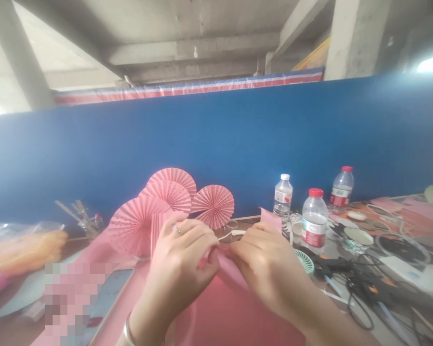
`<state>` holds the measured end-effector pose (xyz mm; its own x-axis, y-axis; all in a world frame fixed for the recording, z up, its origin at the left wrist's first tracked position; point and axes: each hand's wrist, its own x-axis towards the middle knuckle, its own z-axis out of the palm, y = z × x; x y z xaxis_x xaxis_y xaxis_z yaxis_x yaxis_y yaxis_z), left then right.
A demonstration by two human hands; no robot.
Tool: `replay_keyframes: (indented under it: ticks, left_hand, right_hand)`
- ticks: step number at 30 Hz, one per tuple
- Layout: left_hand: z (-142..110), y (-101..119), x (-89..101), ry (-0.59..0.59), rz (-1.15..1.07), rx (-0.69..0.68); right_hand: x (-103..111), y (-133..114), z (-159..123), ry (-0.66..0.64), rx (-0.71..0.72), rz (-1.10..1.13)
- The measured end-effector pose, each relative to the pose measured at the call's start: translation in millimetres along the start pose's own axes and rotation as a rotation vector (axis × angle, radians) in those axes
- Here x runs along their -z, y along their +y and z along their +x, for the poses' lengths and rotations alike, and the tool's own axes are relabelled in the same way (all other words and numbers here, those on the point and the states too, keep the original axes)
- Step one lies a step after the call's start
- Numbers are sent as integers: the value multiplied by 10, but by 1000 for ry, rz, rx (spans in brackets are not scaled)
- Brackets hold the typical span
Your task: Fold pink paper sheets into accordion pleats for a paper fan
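Note:
My left hand (180,262) and my right hand (265,264) are held close together above the table, both pinching a pink sheet of paper (227,269) between fingers and thumbs. One corner of the sheet (270,218) sticks up behind my right hand. A ring shows on my left hand and a bracelet on that wrist. Just behind my hands, several finished pink pleated paper fans (173,202) lean against the blue partition (216,144).
Three water bottles (313,218) stand at the right, beside a green-rimmed round object (306,262), tangled black cables (368,283) and a white ring (400,242). At left are a phone (108,293), a plastic bag with orange contents (25,245) and a cup of sticks (82,216).

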<state>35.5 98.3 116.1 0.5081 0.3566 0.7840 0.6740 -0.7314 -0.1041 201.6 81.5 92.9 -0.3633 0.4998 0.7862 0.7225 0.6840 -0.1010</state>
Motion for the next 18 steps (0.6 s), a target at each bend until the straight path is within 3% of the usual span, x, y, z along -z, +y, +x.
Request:
replay_keyframes:
  ticks: [7,18]
  left_hand:
    - [-22,-257,123,36,64,42]
    - [-131,-523,207,49,165,100]
  right_hand:
    - [111,96,-26,51,-27,56]
    - [240,181,-8,-28,-64,85]
